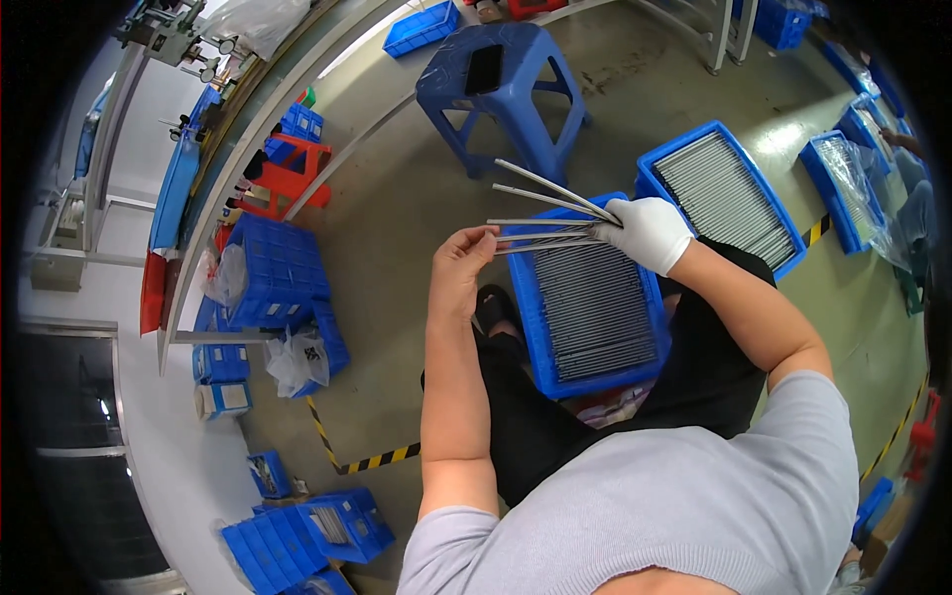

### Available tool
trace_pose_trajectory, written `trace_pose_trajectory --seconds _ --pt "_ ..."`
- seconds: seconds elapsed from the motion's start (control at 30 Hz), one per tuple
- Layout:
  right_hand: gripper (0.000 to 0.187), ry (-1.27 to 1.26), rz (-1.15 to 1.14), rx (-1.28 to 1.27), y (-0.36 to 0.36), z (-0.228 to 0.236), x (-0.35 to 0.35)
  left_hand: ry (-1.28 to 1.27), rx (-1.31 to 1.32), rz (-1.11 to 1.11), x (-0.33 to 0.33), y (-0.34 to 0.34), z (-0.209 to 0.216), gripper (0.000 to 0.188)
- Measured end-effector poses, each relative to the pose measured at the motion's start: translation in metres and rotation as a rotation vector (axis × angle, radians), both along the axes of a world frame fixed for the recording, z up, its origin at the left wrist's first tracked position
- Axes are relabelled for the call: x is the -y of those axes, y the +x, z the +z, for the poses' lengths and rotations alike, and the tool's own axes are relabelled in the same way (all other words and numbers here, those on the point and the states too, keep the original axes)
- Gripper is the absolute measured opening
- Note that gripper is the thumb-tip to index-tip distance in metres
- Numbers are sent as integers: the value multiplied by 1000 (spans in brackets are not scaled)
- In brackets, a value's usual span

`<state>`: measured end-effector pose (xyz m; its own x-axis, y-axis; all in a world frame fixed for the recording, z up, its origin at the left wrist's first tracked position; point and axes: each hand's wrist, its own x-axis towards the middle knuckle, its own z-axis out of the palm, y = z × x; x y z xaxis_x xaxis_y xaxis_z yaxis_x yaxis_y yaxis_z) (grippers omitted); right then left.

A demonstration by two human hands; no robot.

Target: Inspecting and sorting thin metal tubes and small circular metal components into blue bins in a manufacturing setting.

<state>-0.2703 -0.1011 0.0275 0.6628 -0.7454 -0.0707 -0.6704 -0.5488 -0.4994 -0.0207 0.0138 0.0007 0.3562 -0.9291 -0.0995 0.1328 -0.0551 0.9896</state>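
Observation:
My right hand [647,235], in a white glove, is closed around one end of several thin grey metal rods [547,198], which fan out to the left. My bare left hand [461,260] pinches the free end of the lower rods between thumb and fingers. Two of the upper rods stick out apart from it. Below the rods, between my knees, a blue crate [535,342] holds a layer of similar rods [600,322] lying side by side. A second blue crate [791,266] of paler rods [729,193] stands at the far right of it.
A blue plastic stool [496,59] with a black phone [484,69] on top stands ahead. At left are a long workbench frame [288,119], a red stool [288,177] and stacked blue crates [278,268]. Further crates [841,193] with plastic wrap stand at right, near another person [917,203].

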Motion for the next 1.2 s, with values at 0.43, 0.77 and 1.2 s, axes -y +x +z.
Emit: trace_pose_trajectory --seconds 0.43,0.77,1.2 --pt "34 -50 2 29 6 -9 -6 1 32 -16 0 -4 4 20" --pt "34 12 0 50 5 -8 -3 20 168 56 -4 3 1 22" --pt "32 -11 65 29 4 -4 -10 74 7 34 -3 11 -1 29"
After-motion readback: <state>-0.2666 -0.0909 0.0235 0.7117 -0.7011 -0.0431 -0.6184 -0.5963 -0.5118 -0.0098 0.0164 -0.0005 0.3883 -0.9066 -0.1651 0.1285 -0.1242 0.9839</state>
